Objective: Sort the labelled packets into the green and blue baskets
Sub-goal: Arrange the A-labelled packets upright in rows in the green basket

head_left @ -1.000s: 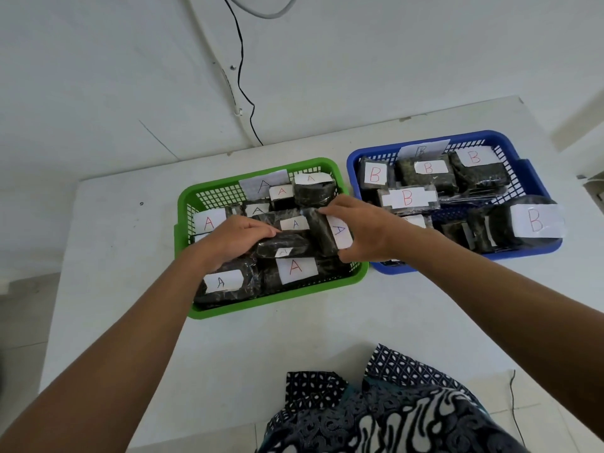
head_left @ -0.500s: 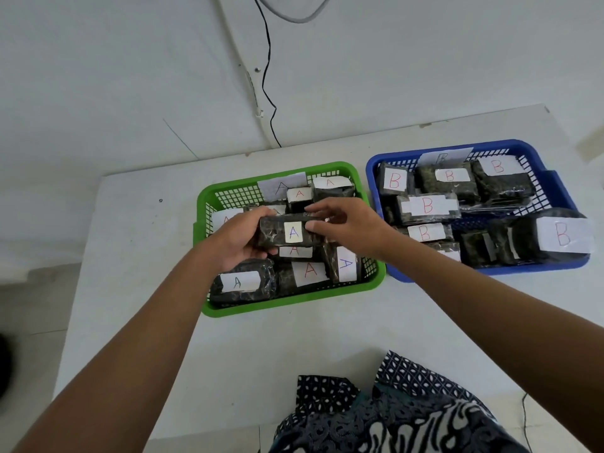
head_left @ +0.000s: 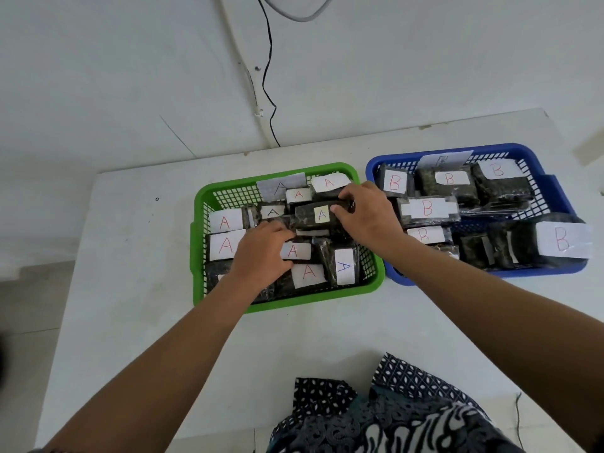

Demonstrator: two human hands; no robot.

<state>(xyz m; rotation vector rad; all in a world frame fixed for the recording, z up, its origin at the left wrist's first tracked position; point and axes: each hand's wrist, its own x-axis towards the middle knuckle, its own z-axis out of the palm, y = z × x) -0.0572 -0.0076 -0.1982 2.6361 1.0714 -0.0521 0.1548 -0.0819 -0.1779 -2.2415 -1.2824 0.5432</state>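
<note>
Two baskets stand side by side on the white worktop: green basket on the left, blue basket touching or just beside it on the right.

Contents, green basket: dark wrapped packets, every readable label "A", heaped close to rim height. Contents, blue basket: like packets, every readable label "B"; one large "B" packet sits on the near right rim and leans outward.

Item in hand: "A" packet, held lengthwise above the middle of the green heap, label up.

Risks, as judged:
- Heap is crowded and uneven; a packet set on top may slide toward the low near wall or over the rim onto the worktop.
- Slick wrapping and a grip at the ends only; the packet could slip if one hand lets go early.
- Right forearm lies just over the joint of the two baskets; a careless withdrawal could nudge the blue basket and tip the leaning "B" packet off.

Hands:
- Left hand: fingers curled, tips at the packet's left end, palm low over the heap; whether it truly grips or only steadies cannot be told.
- Right hand: fingers and thumb curled round the packet's right end, gripping it.
</note>
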